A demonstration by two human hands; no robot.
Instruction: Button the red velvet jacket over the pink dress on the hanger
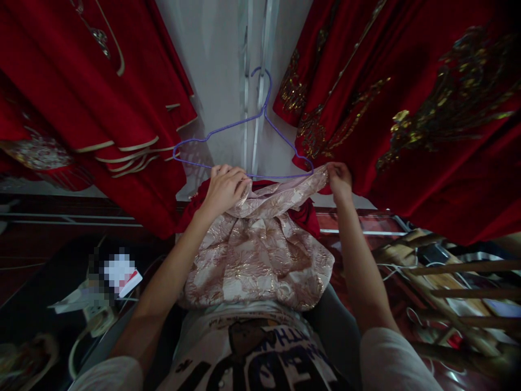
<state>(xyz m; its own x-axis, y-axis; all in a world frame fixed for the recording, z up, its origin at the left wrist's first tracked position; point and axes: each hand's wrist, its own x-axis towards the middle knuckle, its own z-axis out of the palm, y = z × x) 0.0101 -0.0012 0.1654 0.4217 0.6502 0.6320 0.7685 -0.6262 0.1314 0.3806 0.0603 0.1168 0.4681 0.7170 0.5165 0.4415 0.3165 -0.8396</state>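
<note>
A pink-and-gold brocade garment (256,250) with a red lining hangs down in front of me from a purple wire hanger (228,127). The hanger's hook rests high on a white wall fitting. My left hand (223,187) is closed over the garment's top edge at the hanger's lower bar. My right hand (340,179) pinches the garment's other top corner near the hanger's right end. The cloth drapes down to my waist.
Red embroidered robes hang at the left (101,108) and right (407,108), close on both sides of the hanger. Papers and a card (120,274) lie on a dark surface at lower left. Wooden slats and cords (448,282) lie at lower right.
</note>
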